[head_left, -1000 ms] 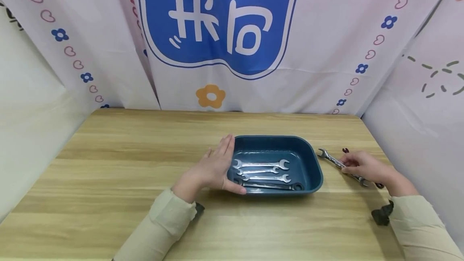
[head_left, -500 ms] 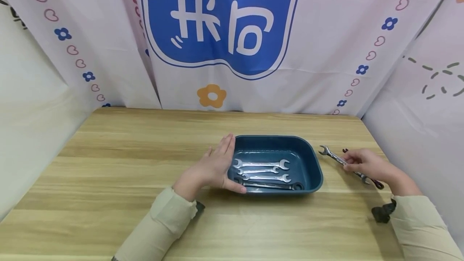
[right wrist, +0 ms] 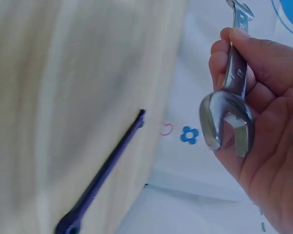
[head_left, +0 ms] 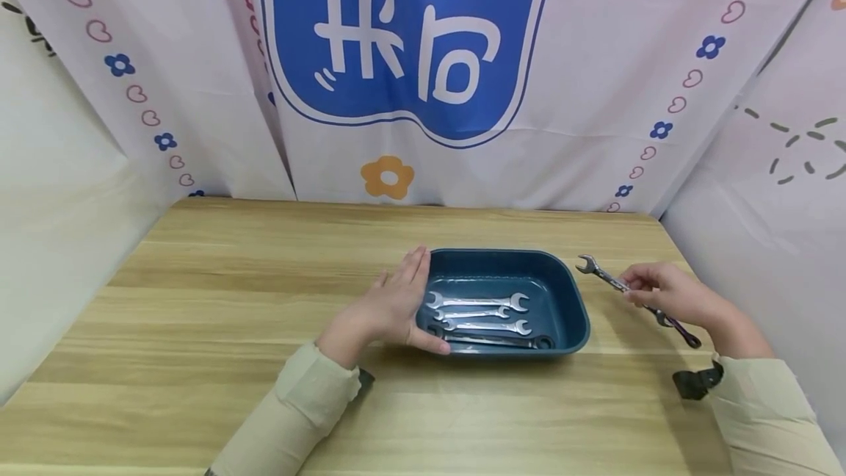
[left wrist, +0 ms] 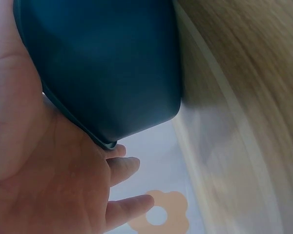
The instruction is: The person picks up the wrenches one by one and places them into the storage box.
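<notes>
In the head view, my left hand (head_left: 390,307) rests with straight fingers against the left end of a dark blue tray (head_left: 571,292), its thumb over the front rim. The left wrist view shows the palm against the tray's outer wall (left wrist: 107,68). Right of the tray, my right hand (head_left: 677,300) pinches a silver open-end wrench (head_left: 608,279) at mid-shaft, between thumb and fingers, held above the table. Its near jaw faces the camera in the right wrist view. Beneath it a dark purple-black wrench (right wrist: 100,180) lies on the table, partly hidden by the hand in the head view.
Several wrenches lie side by side in the tray, among them a silver wrench (head_left: 479,302) at the back and a dark ring-ended wrench (head_left: 489,339) at the front. White printed cloth (head_left: 595,94) hangs behind and beside the wooden table (head_left: 198,300).
My right hand has lifted the silver wrench a little up off the table, leaving the dark wrench lying below. The left hand and the tray stay in place.
</notes>
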The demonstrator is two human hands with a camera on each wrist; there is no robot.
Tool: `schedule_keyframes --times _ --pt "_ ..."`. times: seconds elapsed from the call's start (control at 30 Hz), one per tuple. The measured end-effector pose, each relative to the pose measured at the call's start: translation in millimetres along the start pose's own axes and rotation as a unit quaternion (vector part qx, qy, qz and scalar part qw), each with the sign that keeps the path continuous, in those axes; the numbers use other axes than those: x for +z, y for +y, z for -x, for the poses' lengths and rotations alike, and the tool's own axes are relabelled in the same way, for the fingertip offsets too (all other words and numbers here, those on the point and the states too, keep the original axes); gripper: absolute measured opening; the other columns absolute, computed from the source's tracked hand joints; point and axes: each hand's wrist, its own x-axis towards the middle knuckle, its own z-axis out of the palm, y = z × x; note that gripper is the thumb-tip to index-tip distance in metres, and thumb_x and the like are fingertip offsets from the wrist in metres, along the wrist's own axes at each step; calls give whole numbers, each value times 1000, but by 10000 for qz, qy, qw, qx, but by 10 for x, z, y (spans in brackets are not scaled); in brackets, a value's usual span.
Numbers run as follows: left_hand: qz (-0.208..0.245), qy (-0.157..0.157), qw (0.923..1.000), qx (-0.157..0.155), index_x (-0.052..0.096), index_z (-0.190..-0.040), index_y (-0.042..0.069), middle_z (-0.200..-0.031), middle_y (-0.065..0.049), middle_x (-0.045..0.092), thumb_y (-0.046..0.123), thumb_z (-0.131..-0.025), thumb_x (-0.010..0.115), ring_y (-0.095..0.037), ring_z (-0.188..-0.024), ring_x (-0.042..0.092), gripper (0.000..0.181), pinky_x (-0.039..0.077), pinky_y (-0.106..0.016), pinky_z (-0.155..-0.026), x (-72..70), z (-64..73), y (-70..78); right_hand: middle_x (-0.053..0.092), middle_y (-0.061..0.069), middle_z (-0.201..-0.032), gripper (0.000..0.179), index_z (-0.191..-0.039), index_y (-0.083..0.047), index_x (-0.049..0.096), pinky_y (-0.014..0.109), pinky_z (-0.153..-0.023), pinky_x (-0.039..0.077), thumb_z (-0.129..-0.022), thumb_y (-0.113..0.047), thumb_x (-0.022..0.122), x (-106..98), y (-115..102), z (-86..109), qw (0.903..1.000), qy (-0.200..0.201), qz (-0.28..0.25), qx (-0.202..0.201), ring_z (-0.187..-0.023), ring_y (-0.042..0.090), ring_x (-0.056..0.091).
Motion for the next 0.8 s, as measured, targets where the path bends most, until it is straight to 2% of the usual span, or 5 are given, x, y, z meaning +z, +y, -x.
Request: schedule_keyframes --times 0.2,0.4,0.8 --pt "-31 10 10000 -3 -13 -157 9 -167 -7 -17 80 -62 73 -23 -155 -10 147 10 -62 -121 60 -1 -12 64 -4 -77 7 -97 -2 68 22 -60 46 -90 0 66 -32 -129 -16 9986 226 105 -467 -69 -2 54" --pt "-89 36 10000 -26 -14 -157 10 -167 -7 -17 82 -61 72 -22 -155 -10 148 10 -62 -121 66 -13 -15 62 -10 -77 9 -98 -8 69 23 -63 47 -90 -3 68 -40 -333 -77 9966 264 392 -672 -71 -2 54" --pt "-148 38 9999 10 -12 -158 8 -167 -9 -15 82 -61 72 -23 -156 -8 147 12 -62 -121 5 1 -6 62 -6 -81 10 -100 -8 69 23 -63 50 -91 -3 67 91 -744 -256 9939 -151 417 -1013 -75 1 53"
